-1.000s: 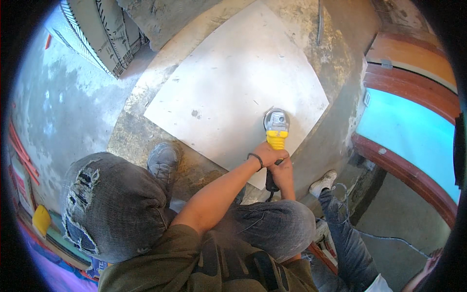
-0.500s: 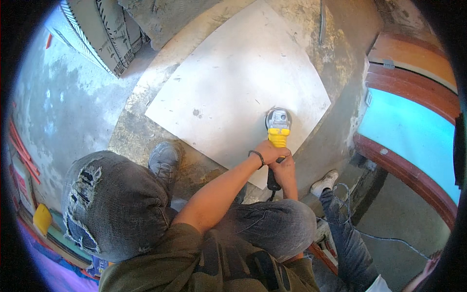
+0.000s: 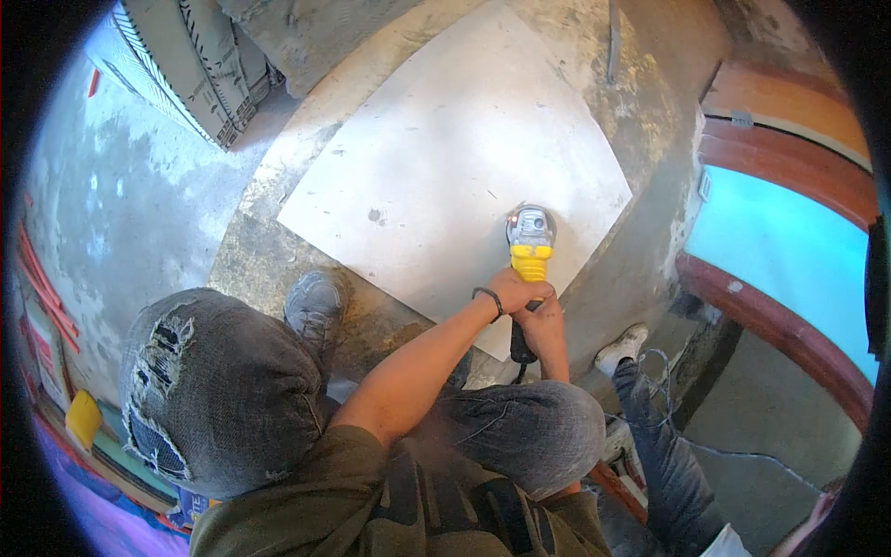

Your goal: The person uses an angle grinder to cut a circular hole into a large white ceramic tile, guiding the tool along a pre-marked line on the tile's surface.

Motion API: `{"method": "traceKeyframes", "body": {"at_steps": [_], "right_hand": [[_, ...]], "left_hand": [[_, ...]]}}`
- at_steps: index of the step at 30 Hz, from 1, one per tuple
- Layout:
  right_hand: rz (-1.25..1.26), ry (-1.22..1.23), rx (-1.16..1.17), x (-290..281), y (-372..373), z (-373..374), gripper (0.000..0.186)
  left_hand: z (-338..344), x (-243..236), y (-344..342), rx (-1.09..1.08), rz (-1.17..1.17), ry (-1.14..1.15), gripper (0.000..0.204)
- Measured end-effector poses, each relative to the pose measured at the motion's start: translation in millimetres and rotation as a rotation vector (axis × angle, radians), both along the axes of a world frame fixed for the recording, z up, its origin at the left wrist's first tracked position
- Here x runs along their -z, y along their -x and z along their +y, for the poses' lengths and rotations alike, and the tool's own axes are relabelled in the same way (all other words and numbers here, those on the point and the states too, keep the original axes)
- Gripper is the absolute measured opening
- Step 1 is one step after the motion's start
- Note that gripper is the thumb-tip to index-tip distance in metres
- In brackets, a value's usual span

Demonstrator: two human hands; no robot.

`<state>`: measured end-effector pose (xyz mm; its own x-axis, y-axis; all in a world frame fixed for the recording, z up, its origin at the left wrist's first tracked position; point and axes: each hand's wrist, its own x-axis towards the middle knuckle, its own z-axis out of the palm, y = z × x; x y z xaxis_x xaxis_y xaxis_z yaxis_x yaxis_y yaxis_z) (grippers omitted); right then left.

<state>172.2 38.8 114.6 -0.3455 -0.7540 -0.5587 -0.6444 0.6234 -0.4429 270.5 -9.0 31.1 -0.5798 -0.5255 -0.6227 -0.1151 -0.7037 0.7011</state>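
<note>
Both my hands are closed around a yellow and grey angle grinder (image 3: 532, 251). My left hand (image 3: 510, 286), with a dark band at its wrist, grips the body just behind the yellow part. Close beside it, my right hand (image 3: 543, 320) wraps the rear end, where the black handle and cord show below. The grinder's head rests at or just over a large white tile-like sheet (image 3: 436, 158), near its right-hand corner. Its disc is mostly hidden under the head. A small orange glint shows at the head's left side. Dark specks and scuffs mark the sheet.
Stacked cardboard boxes (image 3: 204, 74) stand at the upper left. Orange-red tubes (image 3: 46, 288) lie along the left wall. A blue panel in a brown wooden frame (image 3: 780, 334) is on the right. Another person's shoe (image 3: 620, 349) and leg are near a grey cable (image 3: 733, 454) at lower right.
My hands and the grinder stay in nearly the same spot. A small orange glint now shows at the grinder's head.
</note>
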Motion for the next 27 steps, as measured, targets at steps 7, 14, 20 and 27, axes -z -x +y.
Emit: {"method": "traceKeyframes", "body": {"at_steps": [7, 14, 20, 27], "right_hand": [[-0.027, 0.162, 0.029, 16, 21, 34, 0.067], [-0.027, 0.122, 0.05, 15, 22, 35, 0.071], [-0.009, 0.128, -0.009, 14, 19, 30, 0.079], [0.12, 0.047, -0.077, 11, 9, 21, 0.083]], "left_hand": [[28, 0, 22, -0.097, -0.001, 0.066, 0.054], [30, -6, 19, -0.155, 0.059, 0.038, 0.057], [32, 5, 22, -0.172, 0.009, 0.028, 0.048], [35, 23, 20, -0.224, 0.109, -0.001, 0.043]]}}
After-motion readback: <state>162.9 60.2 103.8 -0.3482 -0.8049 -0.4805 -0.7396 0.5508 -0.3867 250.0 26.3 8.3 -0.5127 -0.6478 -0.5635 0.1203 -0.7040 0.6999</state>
